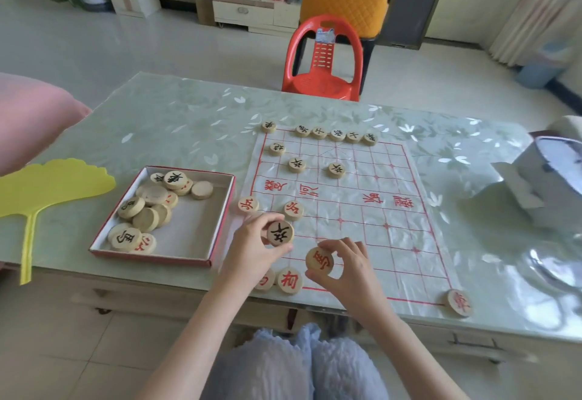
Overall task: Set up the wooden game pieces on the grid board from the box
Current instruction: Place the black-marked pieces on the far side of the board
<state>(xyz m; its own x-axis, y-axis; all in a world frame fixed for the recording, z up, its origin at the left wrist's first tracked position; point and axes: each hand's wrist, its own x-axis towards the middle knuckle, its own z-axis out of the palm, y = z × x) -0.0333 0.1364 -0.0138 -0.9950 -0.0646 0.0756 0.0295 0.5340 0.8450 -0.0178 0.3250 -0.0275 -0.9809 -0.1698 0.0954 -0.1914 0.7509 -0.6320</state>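
A plastic grid board with red lines lies on the table. Black-marked wooden pieces line its far edge, and red-marked pieces sit along the near edge and left side. My left hand pinches a black-marked piece above the board's near left corner. Just to its right, my right hand pinches a red-marked piece, tilted up. The shallow red-rimmed box to the left holds several loose pieces.
A yellow leaf-shaped fan lies left of the box. A white open carton stands at the table's right. A red plastic chair stands beyond the far edge, and a single red piece lies at the board's near right corner.
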